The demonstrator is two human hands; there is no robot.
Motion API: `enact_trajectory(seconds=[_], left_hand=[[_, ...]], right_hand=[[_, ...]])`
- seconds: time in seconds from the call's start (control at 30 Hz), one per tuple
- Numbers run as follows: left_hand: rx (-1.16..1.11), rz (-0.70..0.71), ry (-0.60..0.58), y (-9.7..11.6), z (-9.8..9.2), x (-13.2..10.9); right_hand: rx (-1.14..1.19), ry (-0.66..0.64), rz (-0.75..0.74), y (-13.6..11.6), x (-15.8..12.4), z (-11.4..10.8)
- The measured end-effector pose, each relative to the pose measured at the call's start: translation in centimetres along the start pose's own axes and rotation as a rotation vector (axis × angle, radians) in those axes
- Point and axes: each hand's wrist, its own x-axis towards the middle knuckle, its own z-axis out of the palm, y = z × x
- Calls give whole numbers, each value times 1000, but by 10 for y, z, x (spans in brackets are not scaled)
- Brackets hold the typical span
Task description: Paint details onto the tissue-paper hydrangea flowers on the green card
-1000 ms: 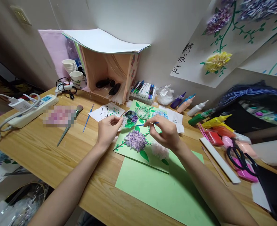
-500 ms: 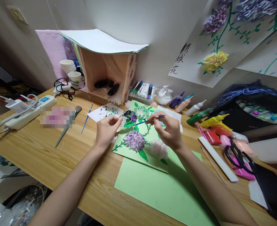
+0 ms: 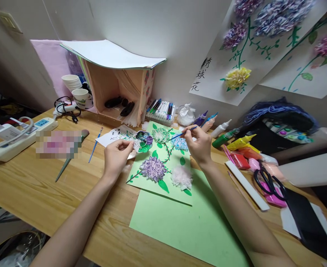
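Observation:
My left hand [image 3: 118, 155] pinches the edge of a small round paint palette [image 3: 143, 142] smeared with green, purple and dark paint. Between the fingers of my right hand [image 3: 198, 142] is a thin blue paintbrush [image 3: 183, 132], its tip near the upper part of a light green card [image 3: 152, 187]. The card carries raised paper flowers: a purple one [image 3: 153, 169], a pale pink one [image 3: 182, 177], a green-white one [image 3: 161, 135] and a blue one [image 3: 180, 143], with painted leaves and stems. Under the card lies a larger green sheet [image 3: 177, 226].
A paint-marked paper [image 3: 107, 138], second blue brush [image 3: 95, 144] and large brush [image 3: 70, 157] lie left. Behind stand an open box [image 3: 102, 85] and markers [image 3: 161, 111]. Paint bottles [image 3: 221, 128], a white strip [image 3: 247, 185] and black scissors [image 3: 266, 183] are at right.
The brush has moved off the palette, and its tip is now over the card near the blue flower. The palette sits slightly farther from the brush. The whole view has shifted a little.

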Motion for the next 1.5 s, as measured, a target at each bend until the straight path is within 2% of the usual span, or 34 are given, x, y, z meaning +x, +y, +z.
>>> enact_trajectory(seconds=[0.2, 0.5, 0.7, 0.93, 1.13, 1.3, 1.5], left_hand=[[0, -14, -5, 2, 0, 0], [12, -14, -1, 2, 1, 0], [12, -7, 0, 1, 1, 1], [-18, -14, -2, -1, 2, 2], [-6, -18, 6, 0, 1, 1], [-11, -24, 5, 0, 1, 2], [-16, -17, 3, 2, 2, 1]], right_hand=[[-35, -6, -7, 6, -3, 6], [-67, 19, -24, 5, 0, 1], [-61, -23, 9, 6, -1, 5], [7, 22, 61, 5, 2, 1], [-26, -43, 45, 2, 0, 3], [-30, -4, 41, 3, 2, 1], [-18, -72, 23, 2, 0, 4]])
